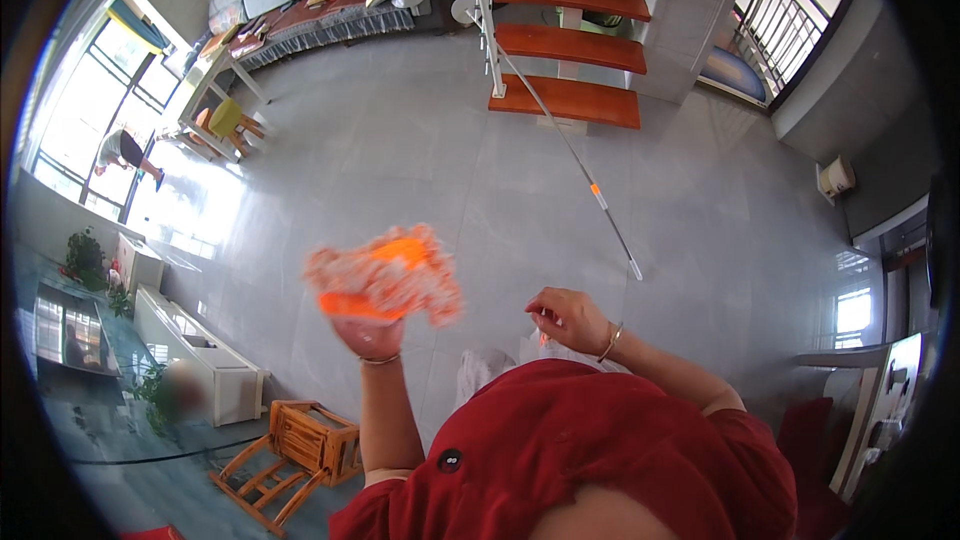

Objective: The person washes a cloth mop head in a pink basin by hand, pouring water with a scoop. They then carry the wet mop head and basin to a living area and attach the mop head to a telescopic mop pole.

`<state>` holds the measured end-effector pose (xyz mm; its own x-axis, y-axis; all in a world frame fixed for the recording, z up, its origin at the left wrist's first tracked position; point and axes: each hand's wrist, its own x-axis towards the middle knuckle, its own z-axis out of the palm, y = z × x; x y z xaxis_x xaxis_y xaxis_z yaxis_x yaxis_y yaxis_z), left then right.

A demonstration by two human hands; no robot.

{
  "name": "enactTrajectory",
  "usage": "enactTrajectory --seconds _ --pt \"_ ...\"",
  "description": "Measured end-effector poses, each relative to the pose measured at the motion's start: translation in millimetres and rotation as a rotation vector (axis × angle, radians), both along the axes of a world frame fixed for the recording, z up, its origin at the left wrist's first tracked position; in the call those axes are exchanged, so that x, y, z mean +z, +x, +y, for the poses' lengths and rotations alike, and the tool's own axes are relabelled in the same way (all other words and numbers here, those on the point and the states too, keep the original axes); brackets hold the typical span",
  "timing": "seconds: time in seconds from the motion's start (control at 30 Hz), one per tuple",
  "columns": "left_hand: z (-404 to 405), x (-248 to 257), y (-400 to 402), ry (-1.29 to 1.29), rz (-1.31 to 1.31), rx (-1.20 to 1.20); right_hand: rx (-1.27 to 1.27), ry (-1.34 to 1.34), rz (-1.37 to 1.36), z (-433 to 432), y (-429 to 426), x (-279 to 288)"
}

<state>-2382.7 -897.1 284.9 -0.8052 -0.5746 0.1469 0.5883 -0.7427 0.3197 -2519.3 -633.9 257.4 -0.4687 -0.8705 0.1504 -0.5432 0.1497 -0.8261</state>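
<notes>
My left hand [369, 337], raised in front of me on the left, is shut on an orange-and-white shaggy cloth [382, 274], perhaps a mop pad. The cloth is blurred and hides most of my fingers. Close to my lap, my right hand [574, 319] has its fingers curled, and whether something small is inside them is unclear. A bit of orange and white shows just below it. Beyond my hands, a long metal pole [559, 127] slants against the stairs, with an orange band partway along and a white disc [463, 10] at its far end.
Open wooden stairs [566, 75] with a white railing rise ahead. A sofa [315, 15] stands at the far left, with a table and stools [225, 120] near it. Another person [124, 150] bends by the window. A wooden chair [307, 439] and white cabinet [202, 367] are at left.
</notes>
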Motion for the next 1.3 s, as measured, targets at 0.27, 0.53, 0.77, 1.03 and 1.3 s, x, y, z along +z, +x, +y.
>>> enactTrajectory --seconds 0.27,0.53,0.77,1.03,1.3 --pt "-66 -11 -109 -0.026 -0.329 0.089 0.352 0.394 0.099 -96 -143 -85" --pt "-150 -68 -200 0.007 -0.416 -0.086 0.149 0.597 -0.091 -145 -257 -202" --pt "-187 -42 -289 -0.012 -0.557 -0.119 -0.483 0.663 -0.640 -146 -363 -274" --pt "-199 -39 -371 0.140 -0.693 0.068 -0.526 0.740 -0.461 -218 -551 -352" --pt "-193 -54 -446 0.301 -1.014 0.184 -0.636 0.690 -0.321 -320 -706 -410"
